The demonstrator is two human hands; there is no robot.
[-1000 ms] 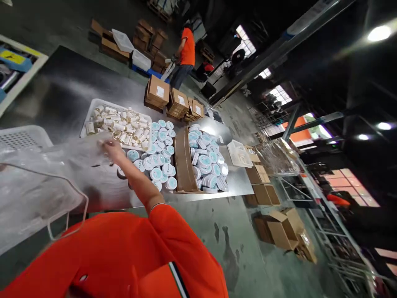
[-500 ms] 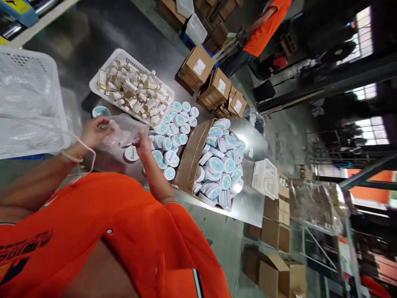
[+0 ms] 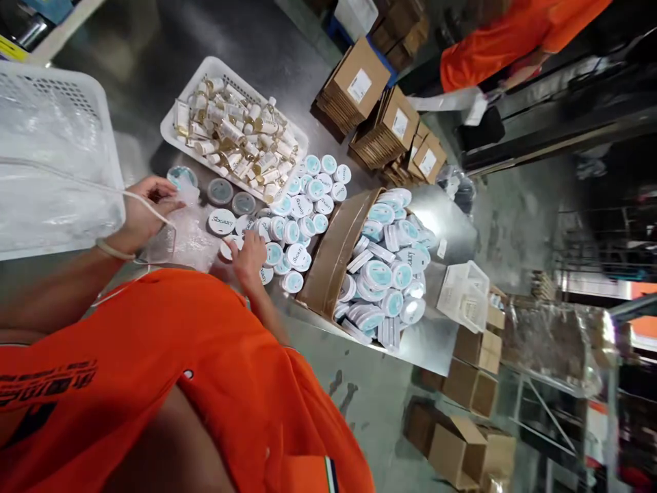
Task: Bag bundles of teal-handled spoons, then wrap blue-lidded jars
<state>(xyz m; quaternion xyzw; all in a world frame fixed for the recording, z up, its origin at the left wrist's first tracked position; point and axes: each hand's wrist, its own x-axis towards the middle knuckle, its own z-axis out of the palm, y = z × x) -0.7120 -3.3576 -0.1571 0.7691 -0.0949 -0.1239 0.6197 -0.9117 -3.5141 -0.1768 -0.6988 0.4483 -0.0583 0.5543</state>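
Note:
My left hand (image 3: 151,209) is closed on a clear plastic bag (image 3: 187,236), which hangs crumpled over the table edge in front of my shirt. My right hand (image 3: 250,259) reaches down among round, flat containers, with thumb and fingers around a white round container (image 3: 230,245) that they partly hide. Just beyond it lies a white-lidded container (image 3: 222,221) marked "beauty". Two grey-faced round containers (image 3: 220,192) sit beside the bottle basket. Near my left fingertips is a teal-topped round container (image 3: 182,177), partly behind the plastic.
A white basket (image 3: 172,133) holds many small bottles. At left stands a larger white basket (image 3: 110,137) of clear plastic bags, a white cord crossing it. An open carton (image 3: 333,257) is full of round containers. Folded cartons (image 3: 354,85) are stacked beyond; a person in orange (image 3: 493,51) is nearby.
My hands have moved apart. The right let go of the bag and went down to the round containers, while the left kept the bag, which now hangs lower. Two grey-faced containers now show.

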